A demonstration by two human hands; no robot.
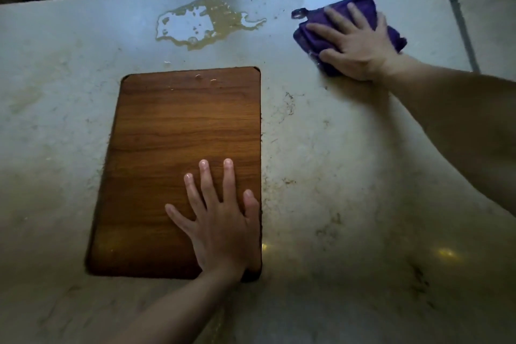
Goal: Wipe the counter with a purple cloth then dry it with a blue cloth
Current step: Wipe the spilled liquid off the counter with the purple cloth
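Wiping step in hand. Right hand [354,47] flat, fingers spread, pressing purple cloth [315,36] on bench [349,162], far right. Left hand [220,220] flat, open on board [178,131]. Next: sweep left into puddle [195,24]. Blue cloth not in view.

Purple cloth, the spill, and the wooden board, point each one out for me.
purple cloth [312,33]: head view, on the bare folded part left of the fingers.
spill [192,22]: head view, on the puddle's shiny middle.
wooden board [178,131]: head view, on the bare grain above the resting hand.
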